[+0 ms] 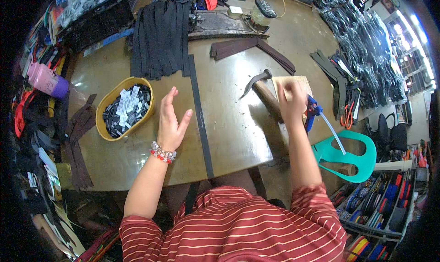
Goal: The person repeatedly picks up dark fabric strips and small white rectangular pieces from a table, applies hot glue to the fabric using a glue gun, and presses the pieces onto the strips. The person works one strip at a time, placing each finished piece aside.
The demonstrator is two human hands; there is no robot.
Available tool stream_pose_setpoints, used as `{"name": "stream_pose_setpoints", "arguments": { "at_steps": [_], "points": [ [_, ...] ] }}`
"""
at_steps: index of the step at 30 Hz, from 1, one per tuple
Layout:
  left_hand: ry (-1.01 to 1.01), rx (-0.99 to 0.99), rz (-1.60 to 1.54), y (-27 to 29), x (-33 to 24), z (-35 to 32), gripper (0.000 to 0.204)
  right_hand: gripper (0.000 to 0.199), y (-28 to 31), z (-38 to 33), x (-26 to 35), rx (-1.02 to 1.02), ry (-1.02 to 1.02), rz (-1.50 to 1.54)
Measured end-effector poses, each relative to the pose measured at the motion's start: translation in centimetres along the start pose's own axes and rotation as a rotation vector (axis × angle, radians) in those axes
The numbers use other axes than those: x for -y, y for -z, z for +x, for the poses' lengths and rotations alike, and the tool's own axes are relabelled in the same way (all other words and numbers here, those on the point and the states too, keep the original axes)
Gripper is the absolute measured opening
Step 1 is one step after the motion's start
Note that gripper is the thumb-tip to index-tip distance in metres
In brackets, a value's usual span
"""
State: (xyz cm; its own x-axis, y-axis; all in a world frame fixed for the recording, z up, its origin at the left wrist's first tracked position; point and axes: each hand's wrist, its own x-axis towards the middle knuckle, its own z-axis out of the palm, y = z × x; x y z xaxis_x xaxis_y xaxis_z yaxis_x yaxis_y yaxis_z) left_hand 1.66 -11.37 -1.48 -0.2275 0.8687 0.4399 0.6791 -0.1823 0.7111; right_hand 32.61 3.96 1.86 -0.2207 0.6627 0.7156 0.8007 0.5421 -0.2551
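Note:
My left hand (172, 128) hovers over the table, fingers stretched up and thumb apart, holding nothing. A long dark strap (200, 115) runs just right of it, down to the front edge. My right hand (293, 99) is smeared by motion over a tan block or pad (282, 83); whether it holds anything is unclear. Against its wrist side lies a blue tool (310, 117) with a pale translucent stick (334, 136) poking out, partly hidden by the hand. A hammer (267, 97) with a wooden handle rests left of that hand, beside a curved dark strip (252, 84).
A yellow tub (101, 120) of small dark and white pieces stands left. Black straps (160, 39) drape at the back; brown strips (238, 47) lie beyond the hammer. Orange-handled scissors (347, 116) and a teal stool (362, 170) are at right. A pink-purple bottle (48, 81) stands far left.

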Motion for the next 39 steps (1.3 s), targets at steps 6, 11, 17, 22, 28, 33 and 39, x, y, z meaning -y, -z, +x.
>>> {"name": "stream_pose_setpoints", "arguments": {
  "at_steps": [6,11,17,22,28,33,39],
  "points": [
    [0.022,0.022,0.027,-0.1,0.0,0.5,0.072,0.034,-12.9,12.2,-4.2,0.41,-0.384,-0.128],
    [0.003,0.036,0.052,-0.2,0.5,0.1,0.074,0.025,-13.3,12.4,-4.6,0.339,-0.244,-0.262],
    [-0.039,-0.023,0.045,0.6,-1.9,1.0,0.061,0.018,-4.5,13.0,7.7,0.183,0.14,0.281],
    [-0.272,-0.435,0.083,2.4,-8.3,0.7,0.044,0.012,7.9,5.1,16.7,0.389,0.46,0.549],
    [0.035,-0.046,0.124,2.6,-8.2,-1.3,0.019,0.015,2.5,-0.8,16.4,0.52,0.032,0.593],
    [0.23,0.028,0.185,0.2,-4.0,-2.6,0.019,0.015,-3.2,-4.5,14.8,0.56,-0.158,0.594],
    [0.234,0.073,0.256,-0.1,-3.4,-3.0,0.015,0.014,-3.6,-5.3,14.6,0.609,-0.06,0.443]
  ]
}}
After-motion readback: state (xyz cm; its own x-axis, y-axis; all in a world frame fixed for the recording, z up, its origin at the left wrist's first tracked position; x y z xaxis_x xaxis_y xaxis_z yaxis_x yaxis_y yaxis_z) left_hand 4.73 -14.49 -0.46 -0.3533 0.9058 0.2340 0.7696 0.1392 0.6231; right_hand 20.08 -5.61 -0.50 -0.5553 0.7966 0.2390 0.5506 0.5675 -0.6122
